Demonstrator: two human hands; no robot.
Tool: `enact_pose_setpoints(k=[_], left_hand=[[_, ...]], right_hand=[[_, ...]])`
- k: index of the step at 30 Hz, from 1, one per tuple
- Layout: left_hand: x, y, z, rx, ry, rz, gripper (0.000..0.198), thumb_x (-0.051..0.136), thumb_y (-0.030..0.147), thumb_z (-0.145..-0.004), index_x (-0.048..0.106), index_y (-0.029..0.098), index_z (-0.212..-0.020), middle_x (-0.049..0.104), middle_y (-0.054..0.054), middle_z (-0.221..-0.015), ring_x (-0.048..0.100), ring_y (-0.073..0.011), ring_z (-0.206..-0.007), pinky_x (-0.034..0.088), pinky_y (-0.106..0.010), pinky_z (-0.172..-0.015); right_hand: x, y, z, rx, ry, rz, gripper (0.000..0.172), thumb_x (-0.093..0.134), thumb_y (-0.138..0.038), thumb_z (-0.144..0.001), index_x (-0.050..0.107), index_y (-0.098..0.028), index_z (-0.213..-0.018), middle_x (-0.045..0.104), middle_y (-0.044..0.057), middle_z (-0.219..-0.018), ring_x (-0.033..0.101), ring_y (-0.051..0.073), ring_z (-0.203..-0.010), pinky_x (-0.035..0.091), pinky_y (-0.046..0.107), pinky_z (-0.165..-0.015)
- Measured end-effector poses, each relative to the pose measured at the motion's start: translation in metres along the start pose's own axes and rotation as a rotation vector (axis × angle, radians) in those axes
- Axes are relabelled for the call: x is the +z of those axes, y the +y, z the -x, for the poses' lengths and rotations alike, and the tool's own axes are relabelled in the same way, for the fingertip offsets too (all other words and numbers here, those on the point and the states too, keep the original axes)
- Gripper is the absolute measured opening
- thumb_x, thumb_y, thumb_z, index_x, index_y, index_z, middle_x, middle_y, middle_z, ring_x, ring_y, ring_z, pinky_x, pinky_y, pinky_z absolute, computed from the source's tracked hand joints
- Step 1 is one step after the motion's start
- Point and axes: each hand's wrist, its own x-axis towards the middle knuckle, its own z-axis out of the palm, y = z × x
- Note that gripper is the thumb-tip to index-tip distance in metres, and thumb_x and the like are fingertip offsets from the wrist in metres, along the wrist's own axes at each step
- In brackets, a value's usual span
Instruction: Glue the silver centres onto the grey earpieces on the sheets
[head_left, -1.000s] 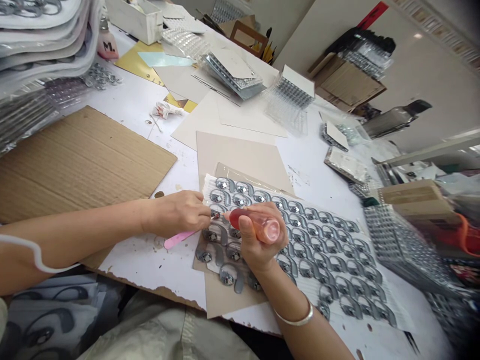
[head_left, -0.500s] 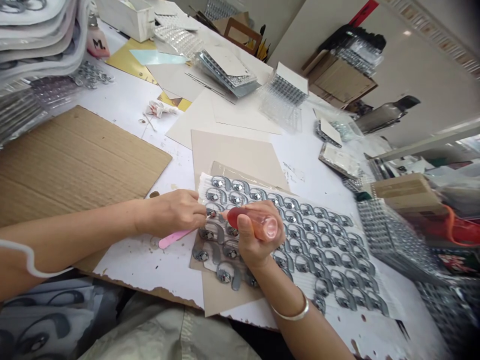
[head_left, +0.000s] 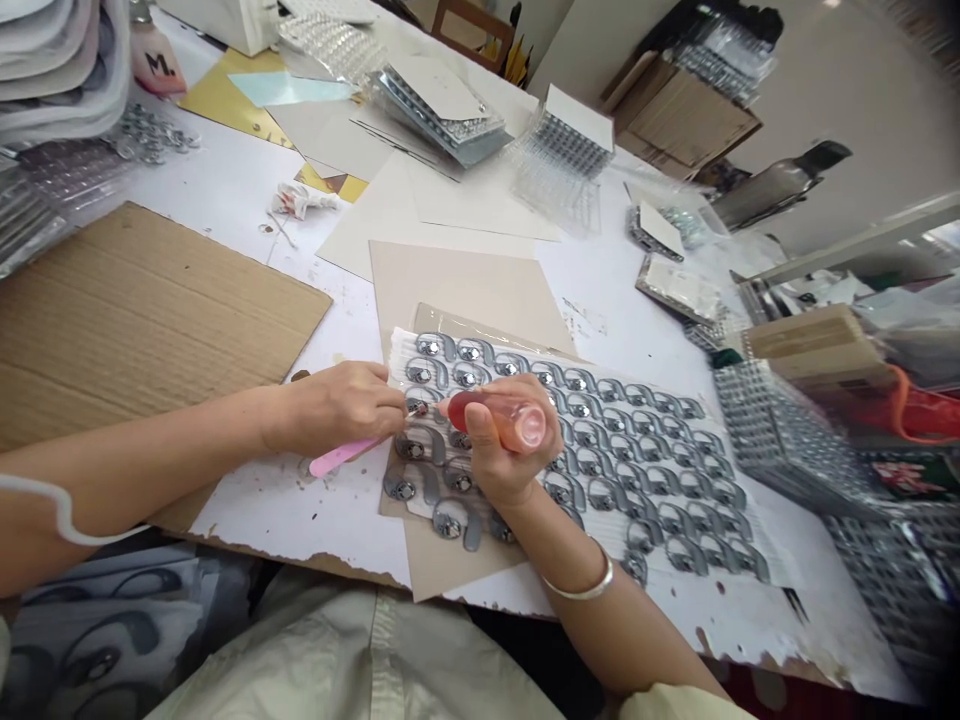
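My left hand [head_left: 349, 405] is closed around a slim pink-handled tool [head_left: 341, 457], whose flat pink end sticks out below the palm. A thin tip reaches past my fingers to a small piece at the left side of a clear-and-white sheet. Gripped in my right hand [head_left: 510, 450] is a squeeze bottle [head_left: 499, 417] of red liquid, lying nearly level with its nozzle pointing left at that same piece. Rows of grey curved metal pieces [head_left: 592, 465], with shiny round parts, cover the sheet under and beside my right hand. Its fingers hide some of them.
Brown cardboard [head_left: 150, 310] lies at left. Beige card [head_left: 465, 275] sits beneath and behind the sheet. Stacked clear trays [head_left: 795, 430] stand at right. Farther back are a crumpled tissue [head_left: 296, 200], a bottle marked M [head_left: 156, 60] and a card-topped stack [head_left: 442, 105].
The whole view has shifted, so most things appear slightly higher in it. Both hands keep their hold, with the nozzle and tool tip still at the same piece.
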Motion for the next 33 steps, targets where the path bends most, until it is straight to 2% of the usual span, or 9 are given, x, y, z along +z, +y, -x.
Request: enact_pose_setpoints(k=[15, 19, 23, 33], left_hand=[[0.0058, -0.0072, 0.0055, -0.001, 0.093, 0.075, 0.009, 0.052, 0.013, -0.089, 0.058, 0.015, -0.083, 0.071, -0.007, -0.087, 0.065, -0.0120, -0.071, 0.047, -0.026, -0.066], [0.0067, -0.0072, 0.0070, -0.061, 0.133, 0.146, 0.005, 0.056, 0.013, -0.085, 0.058, 0.017, -0.083, 0.071, -0.006, -0.085, 0.067, -0.0128, -0.074, 0.049, -0.025, -0.070], [0.0064, -0.0064, 0.0079, -0.161, 0.120, 0.228, 0.007, 0.057, 0.013, -0.084, 0.059, 0.017, -0.079, 0.071, -0.005, -0.083, 0.067, -0.0131, -0.075, 0.050, -0.023, -0.072], [0.0058, -0.0055, 0.0058, -0.183, 0.166, 0.294, 0.007, 0.059, 0.011, -0.083, 0.058, 0.016, -0.078, 0.071, -0.005, -0.079, 0.067, -0.0136, -0.076, 0.050, -0.022, -0.071]], right_hand=[[-0.0019, -0.0025, -0.0006, -0.044, -0.018, 0.005, 0.018, 0.067, -0.026, -0.080, 0.052, -0.020, -0.088, 0.058, -0.001, -0.070, 0.054, 0.014, -0.062, 0.049, 0.032, -0.056], [-0.0025, -0.0021, 0.0006, -0.039, -0.029, 0.003, 0.018, 0.066, -0.028, -0.080, 0.053, -0.020, -0.089, 0.057, 0.000, -0.072, 0.054, 0.014, -0.061, 0.048, 0.032, -0.055], [-0.0025, -0.0024, 0.0001, -0.062, -0.029, -0.002, 0.019, 0.067, -0.026, -0.079, 0.053, -0.019, -0.089, 0.057, 0.000, -0.072, 0.053, 0.013, -0.060, 0.048, 0.032, -0.055], [-0.0012, -0.0007, -0.0008, -0.049, -0.016, 0.022, 0.018, 0.067, -0.027, -0.079, 0.054, -0.019, -0.088, 0.059, 0.000, -0.072, 0.054, 0.014, -0.062, 0.048, 0.033, -0.057]])
